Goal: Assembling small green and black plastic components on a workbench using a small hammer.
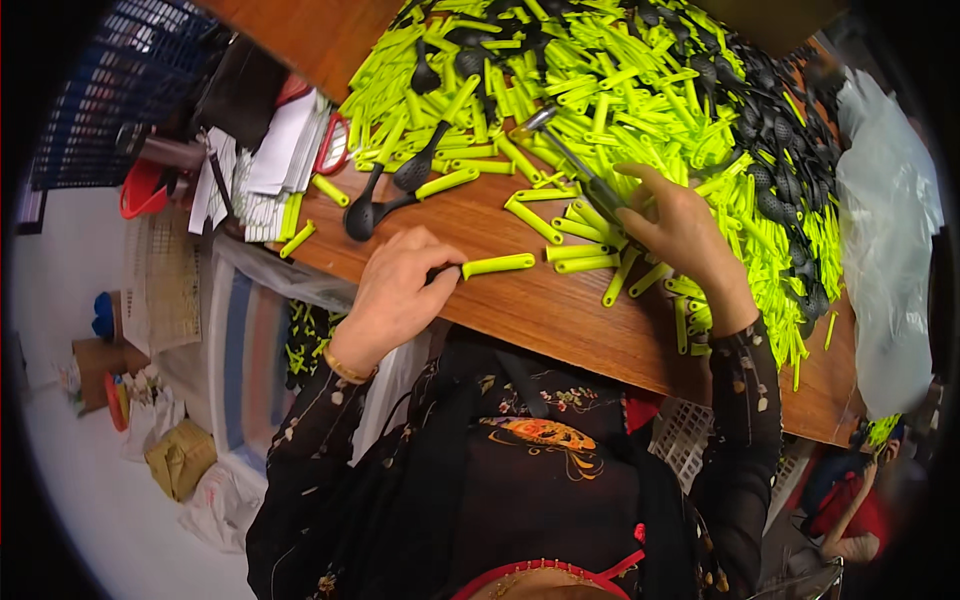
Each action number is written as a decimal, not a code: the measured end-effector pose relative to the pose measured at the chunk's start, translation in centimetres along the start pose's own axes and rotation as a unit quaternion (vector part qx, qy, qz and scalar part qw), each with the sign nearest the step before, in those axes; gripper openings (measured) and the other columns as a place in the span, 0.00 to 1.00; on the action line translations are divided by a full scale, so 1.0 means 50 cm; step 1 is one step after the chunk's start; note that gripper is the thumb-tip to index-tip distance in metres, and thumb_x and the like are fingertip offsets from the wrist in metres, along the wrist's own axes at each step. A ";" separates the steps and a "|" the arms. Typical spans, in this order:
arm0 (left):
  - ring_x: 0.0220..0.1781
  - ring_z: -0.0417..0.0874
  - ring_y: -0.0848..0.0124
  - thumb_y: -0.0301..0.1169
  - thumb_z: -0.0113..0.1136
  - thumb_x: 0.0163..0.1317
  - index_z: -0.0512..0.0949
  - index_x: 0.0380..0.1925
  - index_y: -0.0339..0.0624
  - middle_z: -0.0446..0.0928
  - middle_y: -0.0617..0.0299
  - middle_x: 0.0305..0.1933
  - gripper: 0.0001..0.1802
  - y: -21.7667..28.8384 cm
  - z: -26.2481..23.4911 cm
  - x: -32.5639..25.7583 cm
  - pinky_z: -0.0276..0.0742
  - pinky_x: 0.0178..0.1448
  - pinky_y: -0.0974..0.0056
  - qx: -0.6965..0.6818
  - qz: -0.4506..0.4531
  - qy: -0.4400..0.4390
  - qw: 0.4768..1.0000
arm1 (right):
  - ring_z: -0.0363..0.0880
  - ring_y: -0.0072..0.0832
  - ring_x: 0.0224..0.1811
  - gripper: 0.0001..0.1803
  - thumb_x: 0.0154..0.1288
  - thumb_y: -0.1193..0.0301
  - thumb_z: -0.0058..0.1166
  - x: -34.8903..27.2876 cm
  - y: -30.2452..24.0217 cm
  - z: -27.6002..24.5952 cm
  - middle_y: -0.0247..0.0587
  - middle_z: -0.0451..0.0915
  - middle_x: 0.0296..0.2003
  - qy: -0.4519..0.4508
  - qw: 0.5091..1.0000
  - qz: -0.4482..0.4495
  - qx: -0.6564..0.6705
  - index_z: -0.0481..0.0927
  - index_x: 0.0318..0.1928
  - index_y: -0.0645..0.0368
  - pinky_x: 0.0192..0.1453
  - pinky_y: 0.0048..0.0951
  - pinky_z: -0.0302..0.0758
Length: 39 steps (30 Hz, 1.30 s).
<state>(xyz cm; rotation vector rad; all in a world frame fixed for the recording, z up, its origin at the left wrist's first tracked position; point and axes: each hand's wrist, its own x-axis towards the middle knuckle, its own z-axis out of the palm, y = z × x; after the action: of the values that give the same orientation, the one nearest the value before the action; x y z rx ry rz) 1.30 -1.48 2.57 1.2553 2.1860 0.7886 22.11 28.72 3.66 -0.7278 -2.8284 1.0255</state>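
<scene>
My left hand [400, 290] is closed near the table's front edge. It grips the black neck of a kitchen utensil whose lime-green handle [498, 265] points right; the utensil's head is hidden under the hand. My right hand [680, 215] is wrapped around the dark grip of a hammer [572, 152], its metal head raised toward the far left over the heap. Just beyond my left hand lie a black spoon [362, 216] and a black slotted spoon [416, 170]. Several loose green handles [583, 247] lie between my two hands.
A large heap of green handles [620, 100] and black utensil heads [775, 190] covers the wooden table [520, 315]. Papers [285, 150] and red-handled scissors [333, 145] sit at the left. A plastic bag [885, 230] hangs at the right; another person [855, 515] is at lower right.
</scene>
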 end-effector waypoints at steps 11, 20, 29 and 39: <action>0.53 0.80 0.56 0.27 0.67 0.69 0.91 0.49 0.44 0.79 0.57 0.45 0.11 -0.034 0.051 0.004 0.73 0.58 0.51 0.015 0.084 0.152 0.985 | 0.87 0.53 0.40 0.16 0.72 0.68 0.63 -0.009 -0.027 0.060 0.52 0.86 0.40 0.074 0.985 -0.021 -0.155 0.79 0.56 0.58 0.45 0.47 0.82; 0.55 0.79 0.58 0.27 0.71 0.66 0.89 0.44 0.45 0.80 0.63 0.45 0.07 -0.058 0.078 0.020 0.69 0.59 0.53 0.057 0.115 0.261 0.957 | 0.89 0.51 0.37 0.16 0.70 0.67 0.66 -0.014 -0.063 0.036 0.46 0.87 0.31 0.113 0.990 0.044 -0.066 0.81 0.55 0.59 0.42 0.47 0.82; 0.53 0.78 0.59 0.27 0.72 0.64 0.90 0.44 0.45 0.79 0.64 0.44 0.09 -0.069 0.078 0.019 0.69 0.57 0.53 0.078 0.137 0.268 0.950 | 0.84 0.44 0.36 0.30 0.72 0.81 0.61 -0.125 -0.084 0.074 0.46 0.82 0.40 0.100 0.976 -0.189 -0.046 0.79 0.72 0.51 0.38 0.42 0.82; 0.54 0.77 0.59 0.28 0.72 0.64 0.89 0.45 0.44 0.78 0.63 0.44 0.10 -0.065 0.076 0.020 0.69 0.57 0.53 0.103 0.140 0.260 0.950 | 0.84 0.36 0.30 0.33 0.67 0.78 0.62 -0.145 -0.083 0.109 0.37 0.82 0.40 0.101 0.962 -0.203 -0.150 0.80 0.73 0.46 0.29 0.38 0.80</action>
<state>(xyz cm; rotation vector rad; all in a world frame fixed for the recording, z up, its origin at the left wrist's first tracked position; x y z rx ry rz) 1.43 -1.05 -2.51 1.6349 2.5871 1.1349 25.75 19.47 2.77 -0.2224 -2.8042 0.4421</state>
